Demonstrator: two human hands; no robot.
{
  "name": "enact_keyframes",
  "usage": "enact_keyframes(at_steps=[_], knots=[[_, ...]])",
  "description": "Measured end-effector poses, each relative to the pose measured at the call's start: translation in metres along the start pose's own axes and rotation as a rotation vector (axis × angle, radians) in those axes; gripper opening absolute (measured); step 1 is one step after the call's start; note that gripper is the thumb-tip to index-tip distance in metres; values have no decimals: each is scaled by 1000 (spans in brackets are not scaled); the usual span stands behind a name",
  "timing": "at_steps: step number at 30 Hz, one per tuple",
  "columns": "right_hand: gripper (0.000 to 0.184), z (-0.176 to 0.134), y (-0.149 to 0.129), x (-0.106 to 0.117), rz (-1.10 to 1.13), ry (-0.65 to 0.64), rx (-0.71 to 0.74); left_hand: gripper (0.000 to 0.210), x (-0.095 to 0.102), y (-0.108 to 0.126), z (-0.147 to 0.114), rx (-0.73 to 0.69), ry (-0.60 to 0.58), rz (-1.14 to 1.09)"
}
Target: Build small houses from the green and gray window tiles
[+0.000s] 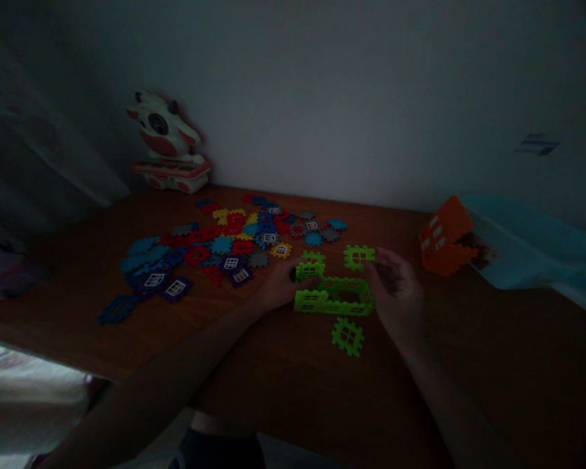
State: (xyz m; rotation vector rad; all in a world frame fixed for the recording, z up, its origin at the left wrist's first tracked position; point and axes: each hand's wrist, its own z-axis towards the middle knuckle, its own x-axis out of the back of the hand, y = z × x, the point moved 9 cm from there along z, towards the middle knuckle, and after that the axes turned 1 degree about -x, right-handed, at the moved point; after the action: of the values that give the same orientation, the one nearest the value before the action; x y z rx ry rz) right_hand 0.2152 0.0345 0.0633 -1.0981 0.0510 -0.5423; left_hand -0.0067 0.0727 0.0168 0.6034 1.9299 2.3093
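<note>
Green interlocking panels with window cutouts form a low open box (334, 303) on the table in front of me. My left hand (286, 283) is closed on the left end of this box, thumb over its raised corner. A single green window panel (359, 256) is pinched in my right hand (398, 290), above the far right corner of the box; a small part of it is behind the fingers. Another loose green panel (348, 337) lies flat on the near side of the box. Just beyond my left hand a further green piece (313, 257) shows.
A pile of red, blue, yellow, grey and purple panels (234, 244) spreads across the wooden table (254, 365) to the left. A cow-shaped toy keyboard (168, 146) stands at the back left. On the right are an orange panel house (444, 238) and a light-blue plastic sheet or bag (532, 244).
</note>
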Motion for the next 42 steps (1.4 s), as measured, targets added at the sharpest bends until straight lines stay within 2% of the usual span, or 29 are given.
enact_keyframes(at_steps=[7, 12, 15, 19, 23, 26, 31, 35, 40, 42], knots=[[55, -2, 2, -3, 44, -26, -58, 28, -1, 2, 0, -24, 1, 21], [34, -1, 4, 3, 15, 35, -53, 25, 0, 5, -1, -33, 14, 36], [25, -2, -5, 8, -140, 86, 51, 22, 2, 5, -2, -54, 53, 80], [20, -7, -18, 4, -198, 69, 188, 22, 5, 5, -3, -88, 130, 100], [23, -12, -19, -5, -156, 10, 171, 22, 6, 6, -4, -120, 161, 111], [39, -17, -25, -16, -189, -77, 193, 18, 6, 10, -4, -142, 160, 113], [22, -24, -37, -24, -279, -165, 283, 17, 6, 14, -4, -146, 156, 85], [23, -23, -35, -22, -259, -165, 236, 14, 4, 14, -3, -125, 127, 102], [14, -23, -45, -21, -213, -164, 303, 16, 0, 14, -2, -118, 48, 58], [15, -20, -42, -18, -196, -138, 264, 16, -1, 14, -2, -117, 35, 65]])
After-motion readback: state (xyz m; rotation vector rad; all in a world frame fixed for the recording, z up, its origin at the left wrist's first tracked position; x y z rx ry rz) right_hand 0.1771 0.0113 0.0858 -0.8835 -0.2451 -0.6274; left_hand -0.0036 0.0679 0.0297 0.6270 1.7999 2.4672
